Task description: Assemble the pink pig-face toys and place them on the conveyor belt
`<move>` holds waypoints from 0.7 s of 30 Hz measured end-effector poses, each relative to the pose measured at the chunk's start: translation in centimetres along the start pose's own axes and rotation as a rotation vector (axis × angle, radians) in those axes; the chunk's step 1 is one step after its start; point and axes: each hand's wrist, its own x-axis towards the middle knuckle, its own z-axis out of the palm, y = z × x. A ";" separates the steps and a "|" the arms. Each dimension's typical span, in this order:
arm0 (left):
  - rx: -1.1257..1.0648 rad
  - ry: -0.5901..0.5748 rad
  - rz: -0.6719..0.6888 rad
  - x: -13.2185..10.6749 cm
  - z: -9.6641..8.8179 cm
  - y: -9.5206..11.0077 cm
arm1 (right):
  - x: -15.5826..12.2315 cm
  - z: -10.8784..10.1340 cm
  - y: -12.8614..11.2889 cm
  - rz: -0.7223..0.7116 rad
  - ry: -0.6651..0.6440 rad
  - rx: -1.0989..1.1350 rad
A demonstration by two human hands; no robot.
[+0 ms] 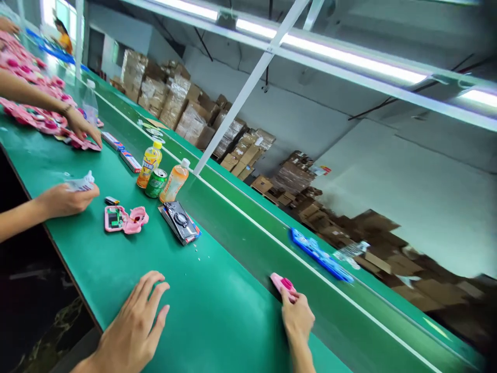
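The right hand (297,317) closes around a small pink plastic piece (284,284), just beside the white line (310,267) on the desk (217,316). The piece looks light and stiff, easily held by its edges. The left hand (134,327) lies open on the desk.

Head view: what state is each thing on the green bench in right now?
Left hand, open, empty
Right hand, holding a pink plastic piece
Pink plastic casing, open, green circuit board showing
Yellow drink bottle, upright, capped
Green can, upright
Orange drink bottle, upright, capped
Blue plastic frame, lying on the far belt
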 end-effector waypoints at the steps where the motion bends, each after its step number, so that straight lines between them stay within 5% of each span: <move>1: -0.014 -0.011 -0.018 0.0 -0.1 0.0 | 0.4 0.4 0.2 0.019 -0.020 -0.006; 5: -0.074 -0.007 -0.122 1.8 -2.1 -2.0 | 0.9 1.4 1.9 0.008 -0.029 -0.019; 9: 0.212 0.058 0.011 7.2 -7.6 -7.3 | 0.4 2.7 4.2 -0.222 0.182 -0.040; 13: 0.390 -0.171 0.067 13.2 -12.8 -11.7 | -0.9 3.2 5.5 -0.289 0.181 -0.054; 16: 0.383 -0.322 0.132 15.1 -13.8 -12.6 | -2.4 2.8 5.7 -0.277 0.122 -0.065; 21: 0.350 -0.288 0.200 13.8 -12.4 -11.3 | -6.5 2.3 6.3 -0.280 0.138 -0.048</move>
